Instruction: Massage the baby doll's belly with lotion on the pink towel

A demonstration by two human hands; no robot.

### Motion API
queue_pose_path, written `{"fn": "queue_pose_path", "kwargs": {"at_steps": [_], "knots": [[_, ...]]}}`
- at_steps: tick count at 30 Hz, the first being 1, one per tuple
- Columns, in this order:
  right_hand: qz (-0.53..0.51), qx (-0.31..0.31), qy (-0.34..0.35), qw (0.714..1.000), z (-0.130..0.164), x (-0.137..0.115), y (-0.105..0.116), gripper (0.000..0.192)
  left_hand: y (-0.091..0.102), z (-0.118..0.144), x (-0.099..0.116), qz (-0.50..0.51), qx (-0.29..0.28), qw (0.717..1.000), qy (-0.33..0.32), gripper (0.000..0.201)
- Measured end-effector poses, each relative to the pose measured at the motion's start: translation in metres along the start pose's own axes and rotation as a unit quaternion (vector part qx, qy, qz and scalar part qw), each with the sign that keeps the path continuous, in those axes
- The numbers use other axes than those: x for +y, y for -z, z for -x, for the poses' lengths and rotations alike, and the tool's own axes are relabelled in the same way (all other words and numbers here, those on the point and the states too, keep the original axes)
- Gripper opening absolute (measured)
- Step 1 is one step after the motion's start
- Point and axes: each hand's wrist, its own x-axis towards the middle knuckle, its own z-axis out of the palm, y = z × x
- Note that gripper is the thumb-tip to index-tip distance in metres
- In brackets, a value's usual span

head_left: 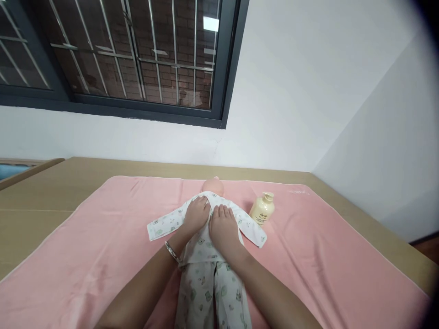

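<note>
Two hands rest flat on a doll, side by side at its chest.

Left hand (196, 214): palm down, fingers together and lightly curved, pressing on the upper left of the printed shirt (206, 228); a silver bracelet (172, 252) sits at the wrist.

Right hand (223, 227): palm down, fingers together, pressing on the shirt just beside the left hand, the two nearly touching. Neither hand pinches anything.

Doll (213, 187): lies on its back in the middle of the towel, bare head pointing to the far wall, legs toward the person. White shirt with a small green print, sleeves spread out to both sides; matching trousers (212, 292) below.

Pink towel (85, 256): spread flat over most of the tabletop (41, 192).

Bottle (262, 209): cream-coloured, pump top, upright on the towel, just beside the doll's outstretched sleeve on the right.

Window (137, 55): dark frame, metal bars, brick wall beyond, set in the white wall behind.
</note>
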Motion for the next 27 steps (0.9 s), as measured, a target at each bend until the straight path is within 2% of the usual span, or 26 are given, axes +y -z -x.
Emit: {"fn": "queue_pose_path", "kwargs": {"at_steps": [3, 8, 11, 15, 18, 22, 25, 27], "knots": [[-0.01, -0.003, -0.001, 1.0, -0.003, 0.005, 0.002, 0.05, -0.01, -0.002, -0.008, 0.006, 0.027, 1.0, 0.008, 0.034], [-0.092, -0.01, -0.027, 0.995, -0.025, 0.033, -0.002, 0.053, -0.027, 0.004, -0.006, -0.011, 0.077, 0.997, 0.014, 0.037], [-0.11, -0.001, -0.037, 0.993, -0.031, 0.043, -0.006, 0.054, -0.029, 0.006, -0.005, -0.012, 0.081, 0.996, 0.02, 0.037], [-0.108, 0.01, -0.038, 0.993, -0.029, 0.043, -0.009, 0.054, -0.024, 0.007, -0.002, -0.049, 0.08, 0.996, 0.011, 0.038], [-0.108, 0.009, -0.032, 0.994, -0.029, 0.043, -0.009, 0.053, -0.013, 0.008, 0.006, -0.119, 0.06, 0.991, -0.026, 0.037], [-0.114, -0.012, -0.014, 0.993, -0.033, 0.049, -0.008, 0.053, 0.003, 0.015, 0.024, -0.203, -0.004, 0.977, -0.058, 0.033], [-0.123, -0.031, 0.0, 0.992, -0.034, 0.053, -0.006, 0.055, 0.006, 0.023, 0.036, -0.232, -0.044, 0.97, -0.057, 0.028], [-0.114, -0.032, 0.002, 0.993, -0.032, 0.052, -0.005, 0.055, 0.004, 0.026, 0.038, -0.234, -0.05, 0.97, -0.053, 0.03]]}}
